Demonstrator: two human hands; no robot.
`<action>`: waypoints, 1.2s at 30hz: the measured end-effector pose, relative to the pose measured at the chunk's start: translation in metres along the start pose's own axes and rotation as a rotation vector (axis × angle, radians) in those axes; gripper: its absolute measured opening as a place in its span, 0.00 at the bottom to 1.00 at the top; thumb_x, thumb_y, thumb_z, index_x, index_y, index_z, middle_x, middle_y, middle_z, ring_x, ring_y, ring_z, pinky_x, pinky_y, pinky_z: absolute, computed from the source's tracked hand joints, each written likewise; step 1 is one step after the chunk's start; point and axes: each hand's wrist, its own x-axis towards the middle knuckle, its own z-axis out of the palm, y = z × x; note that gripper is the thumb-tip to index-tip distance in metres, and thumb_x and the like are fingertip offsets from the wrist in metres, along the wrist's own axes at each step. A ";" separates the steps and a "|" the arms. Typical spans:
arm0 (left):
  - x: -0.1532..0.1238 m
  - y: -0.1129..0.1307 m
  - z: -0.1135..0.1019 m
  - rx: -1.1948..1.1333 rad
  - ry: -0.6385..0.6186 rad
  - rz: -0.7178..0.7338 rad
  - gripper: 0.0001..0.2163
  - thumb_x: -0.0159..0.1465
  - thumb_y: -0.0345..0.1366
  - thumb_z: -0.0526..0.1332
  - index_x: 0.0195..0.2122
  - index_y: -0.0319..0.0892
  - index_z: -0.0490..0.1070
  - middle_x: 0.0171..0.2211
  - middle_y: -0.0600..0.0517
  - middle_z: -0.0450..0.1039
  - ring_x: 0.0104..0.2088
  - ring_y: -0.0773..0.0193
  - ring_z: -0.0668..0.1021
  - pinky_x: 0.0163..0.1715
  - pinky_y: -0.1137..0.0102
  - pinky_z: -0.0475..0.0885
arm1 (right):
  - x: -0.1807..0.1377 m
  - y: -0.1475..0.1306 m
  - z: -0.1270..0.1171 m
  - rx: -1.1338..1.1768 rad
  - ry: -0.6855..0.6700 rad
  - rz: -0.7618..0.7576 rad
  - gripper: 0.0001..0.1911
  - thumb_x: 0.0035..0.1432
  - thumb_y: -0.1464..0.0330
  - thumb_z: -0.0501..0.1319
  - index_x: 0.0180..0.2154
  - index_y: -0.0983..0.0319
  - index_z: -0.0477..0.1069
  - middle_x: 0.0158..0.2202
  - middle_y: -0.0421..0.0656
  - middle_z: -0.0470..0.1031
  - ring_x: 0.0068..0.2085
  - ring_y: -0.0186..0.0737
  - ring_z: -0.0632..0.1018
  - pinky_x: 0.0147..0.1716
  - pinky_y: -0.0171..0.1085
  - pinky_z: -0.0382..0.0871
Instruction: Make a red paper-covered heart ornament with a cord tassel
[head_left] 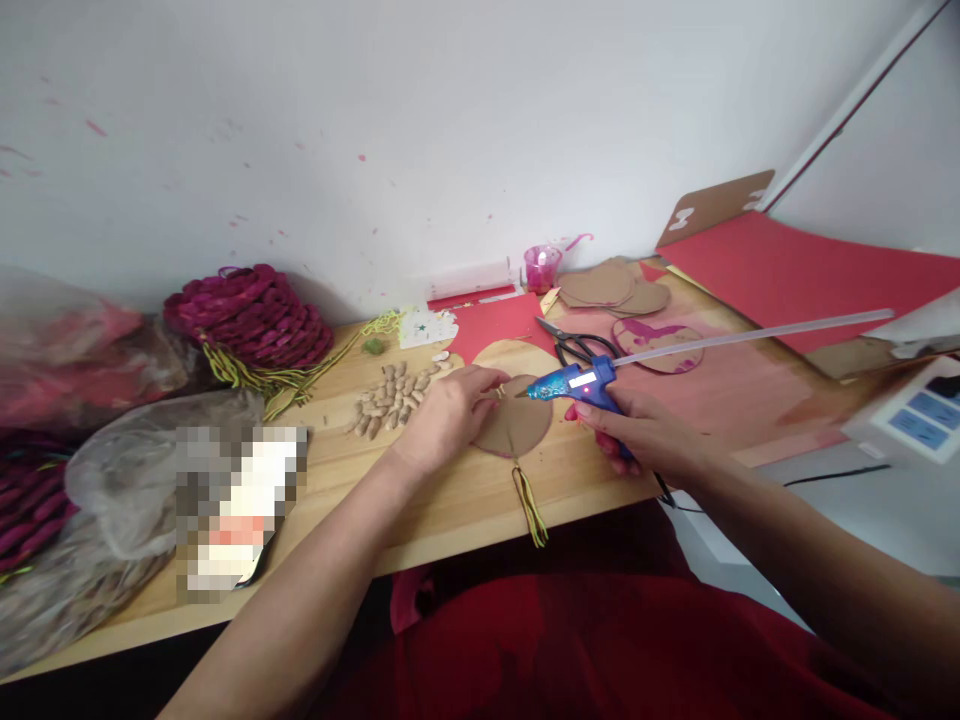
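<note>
My right hand is closed around a blue hot glue gun with a long clear glue stick sticking out of its back. The nozzle points left at a round brown cardboard piece lying on the wooden table. My left hand rests on the left edge of that piece, fingers curled and pinching something small at its top. A yellow and dark tassel hangs from the bottom of the piece over the table's front edge.
A pile of peanut shells lies left of my left hand. Black scissors, more cardboard cutouts, red paper and a pink cup lie behind. Magenta woven pieces and plastic bags crowd the left.
</note>
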 end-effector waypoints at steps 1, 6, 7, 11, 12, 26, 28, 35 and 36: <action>0.004 -0.004 0.002 -0.019 -0.007 -0.011 0.15 0.62 0.23 0.61 0.49 0.41 0.75 0.43 0.49 0.81 0.41 0.62 0.82 0.45 0.66 0.79 | 0.000 0.000 0.000 -0.004 0.002 -0.002 0.20 0.58 0.51 0.66 0.34 0.59 0.63 0.19 0.33 0.66 0.17 0.29 0.67 0.15 0.30 0.61; 0.005 -0.015 0.007 -0.057 -0.036 -0.044 0.19 0.62 0.22 0.61 0.54 0.41 0.71 0.44 0.49 0.81 0.43 0.62 0.82 0.46 0.65 0.77 | 0.002 0.001 0.001 -0.014 0.015 -0.027 0.20 0.58 0.51 0.65 0.33 0.59 0.63 0.19 0.33 0.66 0.18 0.29 0.68 0.15 0.30 0.61; 0.003 -0.016 0.007 -0.030 -0.025 -0.025 0.19 0.62 0.23 0.62 0.54 0.41 0.71 0.45 0.48 0.80 0.45 0.61 0.81 0.48 0.64 0.77 | 0.003 0.001 0.002 -0.015 0.011 -0.029 0.20 0.58 0.51 0.65 0.34 0.59 0.63 0.19 0.33 0.66 0.17 0.29 0.68 0.15 0.30 0.61; -0.004 -0.018 0.007 0.052 0.021 0.072 0.17 0.65 0.24 0.63 0.54 0.40 0.72 0.44 0.46 0.78 0.47 0.58 0.78 0.50 0.61 0.75 | 0.005 -0.001 0.003 -0.054 0.005 -0.031 0.21 0.58 0.50 0.65 0.32 0.58 0.61 0.19 0.33 0.66 0.17 0.29 0.68 0.15 0.30 0.59; -0.005 -0.018 0.008 0.041 0.026 0.081 0.17 0.65 0.25 0.62 0.55 0.40 0.72 0.43 0.47 0.78 0.46 0.59 0.78 0.49 0.61 0.75 | 0.006 -0.002 0.004 -0.065 0.006 -0.031 0.21 0.59 0.51 0.65 0.32 0.58 0.61 0.19 0.33 0.66 0.17 0.29 0.68 0.15 0.30 0.59; -0.006 -0.031 0.012 -0.039 -0.031 0.152 0.20 0.69 0.27 0.60 0.62 0.38 0.66 0.46 0.44 0.79 0.47 0.57 0.78 0.51 0.58 0.75 | 0.015 -0.010 0.006 -0.129 0.007 -0.021 0.20 0.61 0.50 0.62 0.33 0.59 0.62 0.19 0.34 0.66 0.18 0.31 0.69 0.14 0.31 0.57; -0.006 -0.033 0.013 -0.028 -0.030 0.154 0.20 0.69 0.28 0.60 0.62 0.38 0.67 0.47 0.42 0.78 0.48 0.55 0.78 0.51 0.56 0.75 | 0.016 -0.010 0.007 -0.127 0.002 -0.023 0.20 0.60 0.50 0.62 0.32 0.59 0.62 0.19 0.34 0.66 0.17 0.30 0.69 0.15 0.31 0.57; -0.006 -0.039 0.015 0.006 -0.045 0.165 0.16 0.70 0.31 0.60 0.58 0.38 0.72 0.52 0.41 0.76 0.50 0.54 0.76 0.52 0.54 0.74 | 0.018 -0.012 0.009 -0.152 -0.010 -0.050 0.19 0.61 0.51 0.62 0.32 0.59 0.62 0.19 0.34 0.67 0.17 0.31 0.69 0.16 0.32 0.60; -0.006 -0.039 0.015 0.008 -0.046 0.164 0.16 0.70 0.31 0.60 0.58 0.38 0.72 0.52 0.41 0.76 0.50 0.54 0.76 0.52 0.54 0.74 | 0.018 -0.013 0.009 -0.158 -0.007 -0.057 0.19 0.61 0.51 0.62 0.32 0.59 0.62 0.19 0.34 0.67 0.17 0.31 0.69 0.16 0.32 0.60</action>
